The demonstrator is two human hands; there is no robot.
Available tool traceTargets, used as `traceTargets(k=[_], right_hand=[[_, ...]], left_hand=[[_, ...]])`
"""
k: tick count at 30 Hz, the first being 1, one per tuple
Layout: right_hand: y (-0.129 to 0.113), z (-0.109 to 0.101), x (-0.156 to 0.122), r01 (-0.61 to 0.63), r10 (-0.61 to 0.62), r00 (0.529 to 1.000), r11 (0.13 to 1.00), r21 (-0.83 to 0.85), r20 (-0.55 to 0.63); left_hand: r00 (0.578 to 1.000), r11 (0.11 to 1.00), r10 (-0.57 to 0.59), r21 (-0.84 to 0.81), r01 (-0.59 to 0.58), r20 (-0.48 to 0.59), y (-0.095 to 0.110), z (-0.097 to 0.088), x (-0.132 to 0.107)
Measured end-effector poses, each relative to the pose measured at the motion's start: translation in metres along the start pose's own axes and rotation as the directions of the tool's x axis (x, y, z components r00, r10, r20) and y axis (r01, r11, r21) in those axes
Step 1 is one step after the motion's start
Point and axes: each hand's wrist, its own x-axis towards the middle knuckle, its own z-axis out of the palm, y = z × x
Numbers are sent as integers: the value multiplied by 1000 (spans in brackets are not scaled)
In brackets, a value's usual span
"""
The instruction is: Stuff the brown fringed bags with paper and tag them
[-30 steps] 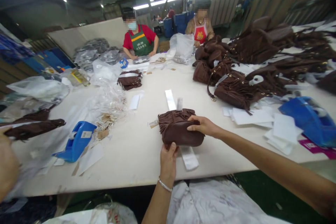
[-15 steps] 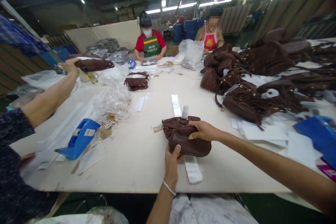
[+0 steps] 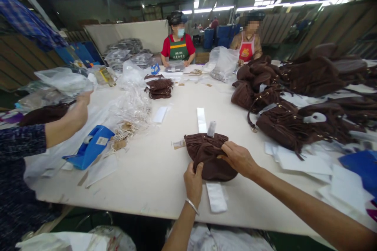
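Observation:
A dark brown handbag [image 3: 210, 159] with gathered fabric lies in front of me, across a white paper strip [image 3: 217, 198] that shows above and below it. My left hand [image 3: 193, 182] grips its lower left edge, thumb on top. At the right side, my right hand [image 3: 239, 159] pinches the bag's edge between thumb and fingers. A small clear-wrapped piece [image 3: 211, 128] stands at the bag's top edge. A tag [image 3: 178, 144] sticks out at its left.
A blue tape dispenser [image 3: 91, 147], string tags [image 3: 125, 131] and a co-worker's arm [image 3: 66, 125] are at left. Folded brown bags [image 3: 159, 88] sit farther back. Brown bags [image 3: 282, 117] and white sheets [image 3: 306, 160] lie at right. Two people work across the table [image 3: 147, 180].
The handbag's lower part lies flatter and wider, and my right hand has moved down to its side edge. At left, the co-worker's hand and a brown bag have come lower. The view has shifted slightly.

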Motion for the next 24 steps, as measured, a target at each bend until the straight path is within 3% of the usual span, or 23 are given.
traceTargets(k=[4,7,12,19,24], right_hand=[[-4,-5,3,34,-28,996,997,-74,84],[-9,-9,9,40,-35,993,998,-44,116],[-16,-10,12,51,-54,991,998,32,125],[-13,-6,6,71,-72,993,997,16,99],[-20,6,-6,254,-254,967,959,-128,19]], left_hand=[[996,996,38,88,-31,-75,6,-3,-10],[987,952,122,294,-86,-106,11,-6,-14],[973,807,226,551,-213,45,15,-13,-10],[987,920,157,357,-163,46,5,-19,5],[994,966,107,242,-96,-33,-7,-13,13]])
